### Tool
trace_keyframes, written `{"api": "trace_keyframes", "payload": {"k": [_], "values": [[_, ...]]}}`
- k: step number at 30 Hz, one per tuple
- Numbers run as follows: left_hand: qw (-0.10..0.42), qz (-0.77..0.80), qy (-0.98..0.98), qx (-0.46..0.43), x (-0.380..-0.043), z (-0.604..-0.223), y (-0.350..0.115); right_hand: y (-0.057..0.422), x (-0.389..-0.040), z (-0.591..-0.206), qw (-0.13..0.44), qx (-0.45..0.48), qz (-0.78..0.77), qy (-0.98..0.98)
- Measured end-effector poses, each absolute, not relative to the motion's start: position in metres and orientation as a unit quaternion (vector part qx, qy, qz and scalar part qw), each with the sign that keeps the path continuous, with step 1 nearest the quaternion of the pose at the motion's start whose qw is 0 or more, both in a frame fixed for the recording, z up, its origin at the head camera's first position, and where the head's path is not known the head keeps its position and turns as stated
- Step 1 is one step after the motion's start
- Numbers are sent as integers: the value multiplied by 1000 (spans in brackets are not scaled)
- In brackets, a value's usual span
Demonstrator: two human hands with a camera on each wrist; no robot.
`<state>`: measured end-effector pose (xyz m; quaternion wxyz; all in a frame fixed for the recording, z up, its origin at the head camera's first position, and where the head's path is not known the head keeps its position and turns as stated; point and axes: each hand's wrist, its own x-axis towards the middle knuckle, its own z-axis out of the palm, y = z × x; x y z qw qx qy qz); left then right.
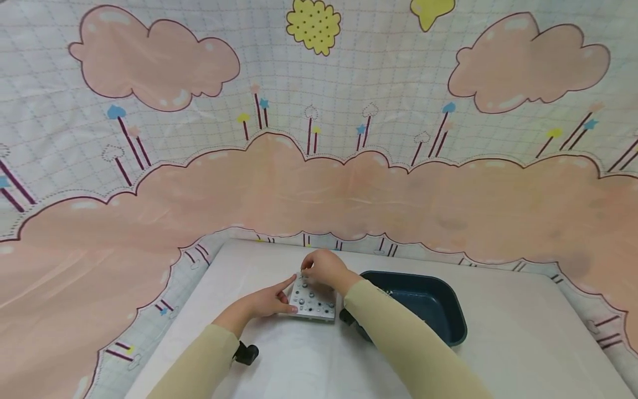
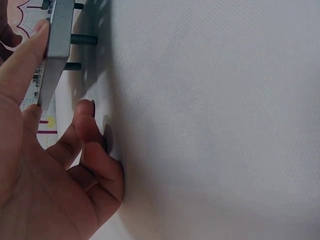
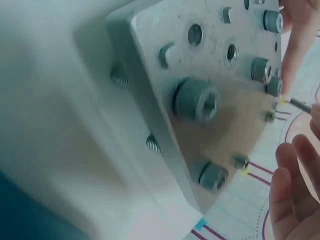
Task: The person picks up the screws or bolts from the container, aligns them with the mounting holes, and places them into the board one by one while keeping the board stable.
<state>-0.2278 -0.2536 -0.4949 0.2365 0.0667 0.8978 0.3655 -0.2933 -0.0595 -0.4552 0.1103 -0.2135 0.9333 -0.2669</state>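
A silver metal plate with several socket-head screws stands on the white table, raised on screw shanks that stick out below it. My left hand holds the plate's left edge between thumb and index finger. In the left wrist view its other fingers curl beneath, close to the tabletop. My right hand is over the plate's far left corner. Between its fingertips it pinches a thin grey metal rod, mostly hidden by the fingers. A large socket-head screw sits in the plate's near part in the right wrist view.
A dark blue tray stands right of the plate, partly behind my right forearm; small metal bits show near its left side. Black wrist-camera mounts hang by the wrists. A patterned cloth rises behind the table.
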Motion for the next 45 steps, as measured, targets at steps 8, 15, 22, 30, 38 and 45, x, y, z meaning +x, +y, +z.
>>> {"api": "trace_keyframes", "payload": {"k": [8,15,22,30,38,45], "values": [[233,374,895,67,-228,-498,-253,-65,-294,-463,101,-208,-263,937],[231,374,896,65,-228,-500,-256,-69,-292,-463,108,-212,-260,936],[235,382,892,60,-228,-499,-254,-69,-293,-464,114,-213,-261,935],[236,374,895,58,-229,-499,-255,-69,-293,-464,111,-214,-248,938],[236,383,892,54,-226,-495,-254,-71,-294,-469,99,-235,-212,943],[235,390,889,55,-228,-497,-254,-74,-295,-472,107,-232,-176,950]]}}
